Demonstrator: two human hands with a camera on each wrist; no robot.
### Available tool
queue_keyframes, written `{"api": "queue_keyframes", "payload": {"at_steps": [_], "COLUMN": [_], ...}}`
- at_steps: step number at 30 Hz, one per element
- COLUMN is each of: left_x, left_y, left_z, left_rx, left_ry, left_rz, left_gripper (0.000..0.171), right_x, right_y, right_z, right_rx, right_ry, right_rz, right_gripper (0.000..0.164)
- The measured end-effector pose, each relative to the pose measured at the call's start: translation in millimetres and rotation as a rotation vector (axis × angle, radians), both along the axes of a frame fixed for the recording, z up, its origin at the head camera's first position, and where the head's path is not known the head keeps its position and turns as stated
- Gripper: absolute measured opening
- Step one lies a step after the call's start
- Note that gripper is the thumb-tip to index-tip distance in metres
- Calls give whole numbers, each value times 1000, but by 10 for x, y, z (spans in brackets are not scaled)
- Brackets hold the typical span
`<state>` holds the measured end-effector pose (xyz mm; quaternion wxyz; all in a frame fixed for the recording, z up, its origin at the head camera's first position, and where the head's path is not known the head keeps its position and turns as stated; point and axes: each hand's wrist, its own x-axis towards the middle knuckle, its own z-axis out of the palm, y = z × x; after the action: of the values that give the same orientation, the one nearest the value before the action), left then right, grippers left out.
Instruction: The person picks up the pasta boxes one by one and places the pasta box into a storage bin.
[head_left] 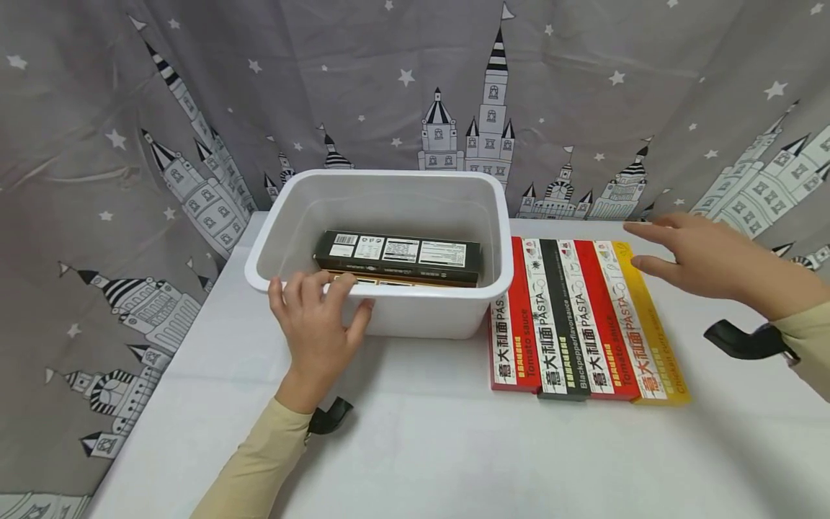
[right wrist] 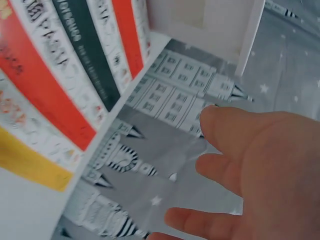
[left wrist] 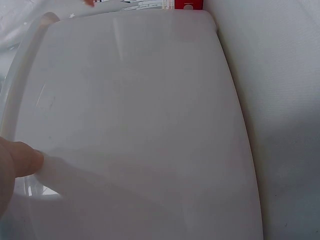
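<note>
A white plastic bin stands on the table, its wall filling most of the left wrist view. My left hand holds its front rim, fingers hooked over the edge and thumb against the outside. Inside lies a black pasta box, with an orange-edged box partly hidden by the rim. Right of the bin several pasta boxes lie side by side: red ones, a black one and a yellow one. My right hand hovers beside the yellow box's far end, fingers extended, holding nothing.
A white-covered table carries everything. Behind it hangs a grey curtain printed with castles and stars. The bin's right end stands close against the leftmost red box. A black strap piece sticks out at the right wrist.
</note>
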<state>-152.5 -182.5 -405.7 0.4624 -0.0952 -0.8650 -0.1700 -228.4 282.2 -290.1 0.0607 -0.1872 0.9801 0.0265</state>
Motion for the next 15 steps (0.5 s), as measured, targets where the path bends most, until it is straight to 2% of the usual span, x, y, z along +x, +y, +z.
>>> {"api": "queue_keyframes", "payload": {"at_steps": [7,15], "left_x": [5,-3], "left_y": [-7,-5], "left_z": [2,-3], "left_rx": [-1,-1], "left_ry": [2,12], "left_rz": [2,-1], "left_gripper": [31,30], "right_x": [225,525], "right_y": [318,483], "right_z": [-247,-573], "right_rx": [-44,-138], "right_ry": [-1,-28], "right_rz": [-53,-155], "right_gripper": [65,70]}}
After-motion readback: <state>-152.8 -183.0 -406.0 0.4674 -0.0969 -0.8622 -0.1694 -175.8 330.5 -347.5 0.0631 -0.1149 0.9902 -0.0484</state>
